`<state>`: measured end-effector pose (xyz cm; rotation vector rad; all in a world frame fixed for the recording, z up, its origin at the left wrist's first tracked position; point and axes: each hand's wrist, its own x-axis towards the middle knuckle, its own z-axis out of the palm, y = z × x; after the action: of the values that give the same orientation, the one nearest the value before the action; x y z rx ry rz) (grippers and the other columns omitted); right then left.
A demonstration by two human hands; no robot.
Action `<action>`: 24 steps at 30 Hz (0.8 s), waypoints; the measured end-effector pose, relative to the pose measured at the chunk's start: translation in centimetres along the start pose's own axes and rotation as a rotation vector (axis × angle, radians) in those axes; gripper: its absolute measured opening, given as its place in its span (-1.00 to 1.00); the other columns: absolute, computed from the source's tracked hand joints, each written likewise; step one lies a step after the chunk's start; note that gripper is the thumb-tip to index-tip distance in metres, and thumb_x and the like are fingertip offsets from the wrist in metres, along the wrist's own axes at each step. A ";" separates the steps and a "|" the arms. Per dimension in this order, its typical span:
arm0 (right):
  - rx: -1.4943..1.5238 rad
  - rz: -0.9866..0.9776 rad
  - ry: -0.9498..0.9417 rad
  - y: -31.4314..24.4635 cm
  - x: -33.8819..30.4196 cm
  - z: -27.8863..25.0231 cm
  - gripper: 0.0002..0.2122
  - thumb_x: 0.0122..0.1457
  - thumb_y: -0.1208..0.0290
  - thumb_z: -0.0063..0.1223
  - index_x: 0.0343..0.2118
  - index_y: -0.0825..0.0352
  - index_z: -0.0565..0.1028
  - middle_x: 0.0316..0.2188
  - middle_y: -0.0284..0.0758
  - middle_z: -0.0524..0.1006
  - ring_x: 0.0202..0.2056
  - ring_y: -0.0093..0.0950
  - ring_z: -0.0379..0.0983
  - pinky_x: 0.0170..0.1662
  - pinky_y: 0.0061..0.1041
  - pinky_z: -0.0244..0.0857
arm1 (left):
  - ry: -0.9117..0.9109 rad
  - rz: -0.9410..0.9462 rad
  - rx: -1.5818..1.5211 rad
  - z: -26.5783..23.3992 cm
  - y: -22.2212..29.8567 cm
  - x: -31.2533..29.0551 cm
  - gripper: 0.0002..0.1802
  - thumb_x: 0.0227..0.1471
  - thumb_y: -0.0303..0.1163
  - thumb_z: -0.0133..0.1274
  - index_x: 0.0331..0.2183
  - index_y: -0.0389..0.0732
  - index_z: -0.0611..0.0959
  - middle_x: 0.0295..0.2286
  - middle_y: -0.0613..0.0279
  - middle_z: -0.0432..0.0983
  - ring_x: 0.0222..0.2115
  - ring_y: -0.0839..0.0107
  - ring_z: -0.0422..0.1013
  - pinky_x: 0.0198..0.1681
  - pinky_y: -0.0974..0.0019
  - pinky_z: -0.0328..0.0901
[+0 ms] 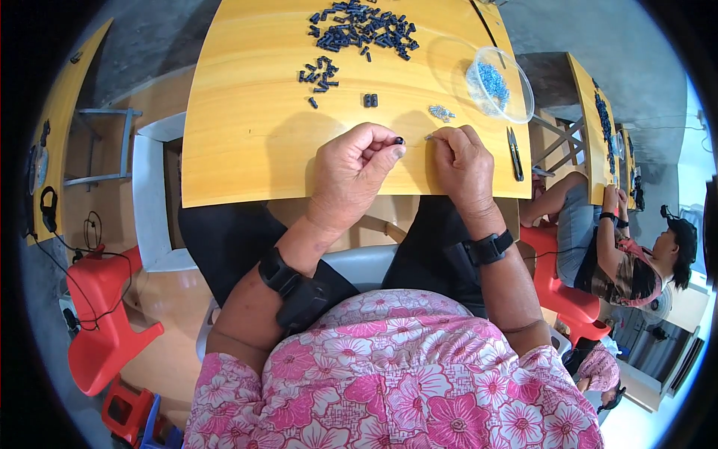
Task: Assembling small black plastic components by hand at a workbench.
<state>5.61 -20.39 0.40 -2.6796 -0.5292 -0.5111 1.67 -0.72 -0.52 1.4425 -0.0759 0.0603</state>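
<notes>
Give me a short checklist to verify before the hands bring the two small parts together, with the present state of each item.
1. Left hand pinches a small dark piece at its fingertips: ok.
2. Right hand pinches a small metal part: ok.
3. The two parts are close but apart: ok.
4. The parts are aligned end to end: cannot tell, too small.
5. Dark pieces pile lies on the yellow table: ok.
6. Clear bowl stands upright near the right hand: ok.

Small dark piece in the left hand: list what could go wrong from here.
1. The small dark piece sits only at the fingertips of the left hand; it could slip and drop off the yellow table.
2. The right hand pinches something tiny at the table edge; it may fall too.
3. The clear bowl stands close by; a forearm sweep might tip it.
</notes>
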 end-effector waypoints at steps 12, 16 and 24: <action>0.484 0.345 -0.065 -1.4 -0.2 -0.9 -0.92 0.01 0.51 0.23 -0.40 0.33 0.60 -0.45 -0.22 0.58 -0.39 -0.33 0.54 -0.27 -0.44 0.41 | -0.074 0.174 0.119 0.1 -0.2 0.3 -0.92 0.06 -0.58 0.14 -0.33 -0.30 0.60 -0.19 0.18 0.57 -0.36 0.58 0.45 -0.31 0.51 0.37; 0.441 0.242 -0.048 -1.5 -0.2 -0.6 -0.92 0.03 0.54 0.22 -0.38 0.35 0.60 -0.43 -0.21 0.58 -0.38 -0.31 0.55 -0.25 -0.42 0.41 | -0.135 0.245 0.212 0.3 0.2 0.3 -0.90 -0.02 -0.47 0.19 -0.38 -0.23 0.61 -0.13 0.15 0.57 -0.36 0.30 0.54 -0.31 0.35 0.44; 0.440 0.253 -0.028 -1.8 -0.1 -0.6 -0.93 0.04 0.55 0.20 -0.38 0.33 0.59 -0.42 -0.22 0.58 -0.36 -0.28 0.54 -0.23 -0.41 0.41 | -0.136 0.231 0.318 0.4 -0.1 0.3 -0.90 -0.03 -0.46 0.18 -0.40 -0.23 0.59 -0.12 0.17 0.57 -0.32 0.26 0.54 -0.29 0.31 0.44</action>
<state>4.62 -19.10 1.37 -2.2879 -0.2645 -0.2497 1.98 -1.13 -0.59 1.7492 -0.3574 0.1696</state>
